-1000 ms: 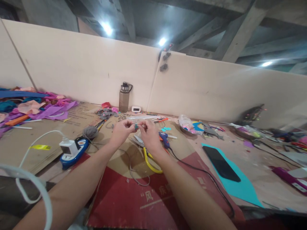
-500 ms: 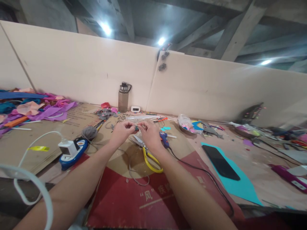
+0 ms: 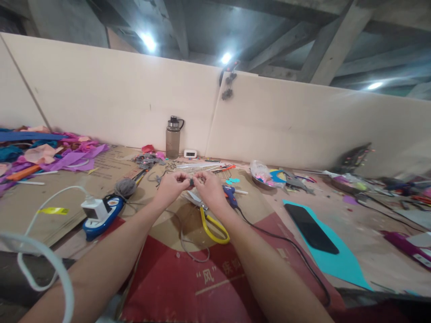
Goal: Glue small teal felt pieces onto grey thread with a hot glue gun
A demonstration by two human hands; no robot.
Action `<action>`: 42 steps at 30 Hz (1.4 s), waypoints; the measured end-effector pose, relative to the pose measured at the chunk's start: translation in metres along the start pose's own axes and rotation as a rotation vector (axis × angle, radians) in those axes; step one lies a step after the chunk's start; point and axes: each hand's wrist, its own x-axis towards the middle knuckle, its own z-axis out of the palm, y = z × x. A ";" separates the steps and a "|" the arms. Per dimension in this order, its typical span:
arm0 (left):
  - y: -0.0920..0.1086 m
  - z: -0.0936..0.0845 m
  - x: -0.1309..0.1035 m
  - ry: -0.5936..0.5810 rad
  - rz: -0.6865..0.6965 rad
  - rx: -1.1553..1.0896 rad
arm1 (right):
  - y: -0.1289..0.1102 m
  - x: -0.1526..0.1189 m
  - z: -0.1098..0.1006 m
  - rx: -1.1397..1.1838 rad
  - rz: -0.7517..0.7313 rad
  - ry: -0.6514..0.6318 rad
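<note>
My left hand (image 3: 171, 188) and my right hand (image 3: 209, 189) meet fingertip to fingertip above the cardboard. Between them they pinch a small dark grey-green piece (image 3: 191, 182), mostly hidden by the fingers, so its kind does not show. Yellow-handled scissors (image 3: 215, 229) lie under my right hand, blades pointing away to the left. Just right of that hand rests a blue glue gun (image 3: 230, 196) with a black cord. Thin grey yarn (image 3: 188, 253) loops over the cardboard below, and a ball of grey yarn (image 3: 125, 187) sits left of my left hand.
A red-and-brown cardboard sheet (image 3: 161, 287) covers the table. A blue power strip (image 3: 104, 222) with a white charger lies left, a white cable looping nearby. A bottle (image 3: 173, 139) stands by the partition. On the right, a phone (image 3: 311, 226) rests on turquoise sheet. Colourful fabric scraps (image 3: 43, 152) heap at far left.
Both hands keep almost the same place, with small shifts of the fingers around the little piece. Nothing else on the table has moved; the view shifts very slightly.
</note>
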 end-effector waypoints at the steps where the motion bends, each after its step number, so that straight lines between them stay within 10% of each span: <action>1: -0.001 0.000 0.000 -0.003 0.004 0.004 | 0.001 0.000 0.000 0.017 0.013 -0.011; 42: -0.003 -0.006 0.001 -0.065 0.038 0.220 | 0.009 -0.011 0.000 -0.064 -0.041 -0.076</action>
